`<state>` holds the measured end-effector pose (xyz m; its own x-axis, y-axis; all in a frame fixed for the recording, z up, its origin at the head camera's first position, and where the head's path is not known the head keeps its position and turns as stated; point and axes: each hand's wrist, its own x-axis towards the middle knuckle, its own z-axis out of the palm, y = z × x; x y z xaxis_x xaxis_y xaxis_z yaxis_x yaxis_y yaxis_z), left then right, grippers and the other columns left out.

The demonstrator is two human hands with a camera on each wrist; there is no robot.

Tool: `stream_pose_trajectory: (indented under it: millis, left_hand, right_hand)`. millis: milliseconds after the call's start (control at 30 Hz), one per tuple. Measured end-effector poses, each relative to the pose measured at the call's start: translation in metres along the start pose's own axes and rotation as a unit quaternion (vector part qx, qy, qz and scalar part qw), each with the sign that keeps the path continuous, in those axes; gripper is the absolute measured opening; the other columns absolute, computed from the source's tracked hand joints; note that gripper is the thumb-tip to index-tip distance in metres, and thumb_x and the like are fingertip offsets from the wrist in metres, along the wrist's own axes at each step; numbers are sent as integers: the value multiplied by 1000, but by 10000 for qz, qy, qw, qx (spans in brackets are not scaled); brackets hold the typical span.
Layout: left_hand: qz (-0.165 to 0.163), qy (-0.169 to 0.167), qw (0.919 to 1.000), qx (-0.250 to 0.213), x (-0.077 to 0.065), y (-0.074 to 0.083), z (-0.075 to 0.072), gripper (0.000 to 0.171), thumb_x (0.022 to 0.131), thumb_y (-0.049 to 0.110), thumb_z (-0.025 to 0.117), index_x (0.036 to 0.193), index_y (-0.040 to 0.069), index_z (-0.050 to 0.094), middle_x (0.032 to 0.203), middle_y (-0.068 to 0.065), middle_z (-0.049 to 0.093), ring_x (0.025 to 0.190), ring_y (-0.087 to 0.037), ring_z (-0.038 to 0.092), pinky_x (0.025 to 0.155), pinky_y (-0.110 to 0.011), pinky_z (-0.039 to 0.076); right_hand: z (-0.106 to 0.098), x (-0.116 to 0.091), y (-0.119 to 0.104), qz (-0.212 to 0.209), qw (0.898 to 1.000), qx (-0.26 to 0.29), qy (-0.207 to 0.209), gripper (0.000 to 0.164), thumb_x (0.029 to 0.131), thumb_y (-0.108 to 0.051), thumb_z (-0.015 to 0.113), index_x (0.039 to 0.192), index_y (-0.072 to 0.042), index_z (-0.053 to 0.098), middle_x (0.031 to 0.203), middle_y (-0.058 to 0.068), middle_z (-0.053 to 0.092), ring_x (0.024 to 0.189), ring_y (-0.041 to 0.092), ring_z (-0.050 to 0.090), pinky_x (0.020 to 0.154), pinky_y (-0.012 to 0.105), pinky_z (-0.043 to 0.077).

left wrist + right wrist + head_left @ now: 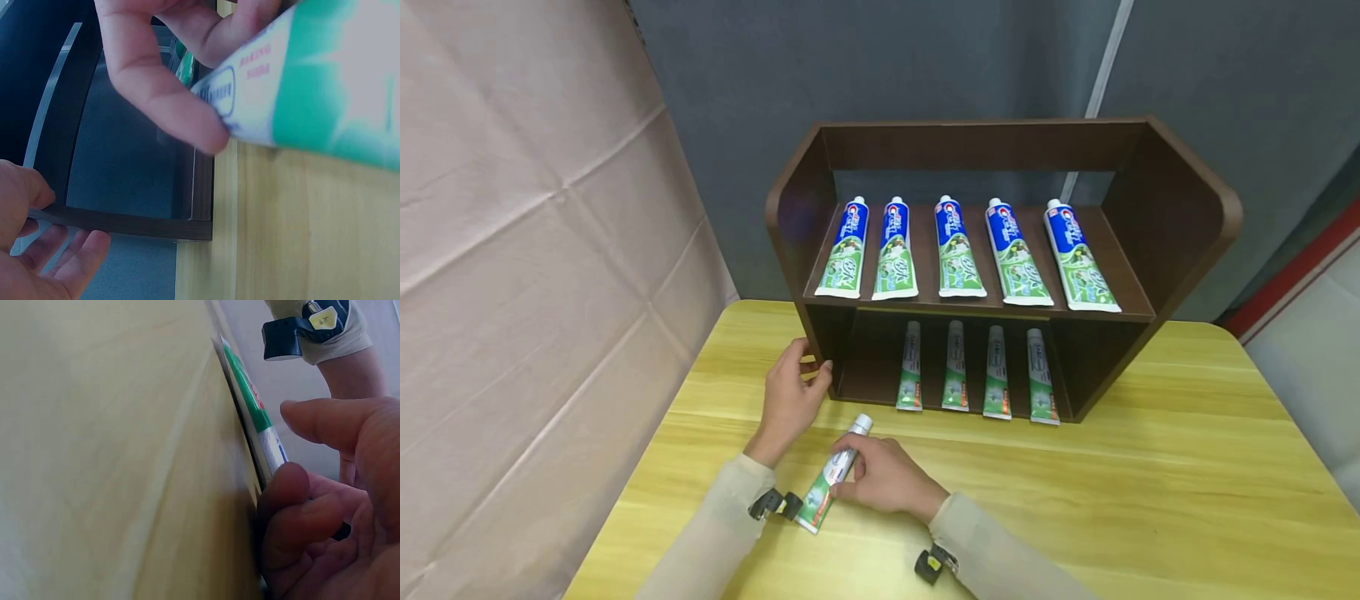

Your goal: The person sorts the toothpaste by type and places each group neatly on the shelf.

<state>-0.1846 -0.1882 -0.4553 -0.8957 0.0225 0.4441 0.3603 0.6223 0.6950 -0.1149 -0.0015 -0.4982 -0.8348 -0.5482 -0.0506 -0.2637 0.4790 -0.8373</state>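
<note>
My left hand (792,392) grips the left side panel of a dark brown two-tier shelf (790,242). In the left wrist view the thumb lies on one side of the panel edge and the fingers on the other. Low in front of the shelf, my right hand (883,477) holds a white-and-green toothpaste tube (835,471) by its middle. The tube slants over the table, with its white cap toward the shelf. Seen from the right wrist, curled fingers (297,509) cover the tube's capped end.
Several blue-and-green toothpaste tubes (957,250) lie in a row on the upper tier. White-and-green tubes (955,367) line the lower tier, right of its left end. Beneath is a yellow wood-grain table (1120,500); a pale cloth wall (535,250) stands at the left.
</note>
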Motion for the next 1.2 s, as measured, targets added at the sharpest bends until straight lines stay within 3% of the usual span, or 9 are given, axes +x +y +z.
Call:
stream_pose_trajectory:
  millis: [167,433,567,800,1033,1200]
  left_hand:
    - [-55,-21,10000,37,0,1,0,31,98,10,73,126,5,61,119,-16,70,98,-34,77,76,-41,69]
    - [-101,-79,9999,71,0,2,0,32,100,12,71,129,7,60,122,-14,69,101,-33,76,80,-43,69]
    - [-129,-99,9998,66,0,2,0,31,100,12,71,129,8,60,122,-14,68,103,-34,76,81,-44,69]
    - [-161,-94,9998,5,-1,2,1,31,99,10,71,128,6,60,122,-15,68,102,-36,76,80,-43,69]
    - [-148,-94,9998,26,-1,1,2,30,100,12,71,128,8,61,122,-14,69,101,-34,76,79,-43,69]
    - [-131,-97,9999,52,-1,0,1,30,100,13,71,128,8,61,122,-14,69,101,-33,76,79,-42,69]
  right_hand:
    - [1,-1,2,-94,9994,-300,110,46,82,-40,90,119,-20,71,67,-9,60,56,3,51,52,20,43]
    - [0,-5,-2,114,9962,-835,234,51,70,-53,96,104,-29,66,86,-15,61,78,5,52,69,22,44]
    - [2,-9,-4,263,9943,-1027,148,58,65,-45,100,109,-30,66,92,-11,56,80,7,50,65,20,44]
    - [0,-15,-13,404,9944,-960,-152,69,68,-33,98,131,-32,70,97,-4,52,77,9,49,59,22,47]
    - [0,-19,-18,401,9904,-1313,-159,50,70,-38,96,112,-29,70,102,-1,50,73,11,51,57,22,47]
    - [-1,-23,-21,424,9893,-1388,-144,47,66,-34,97,101,-30,65,102,1,49,71,12,51,54,22,47]
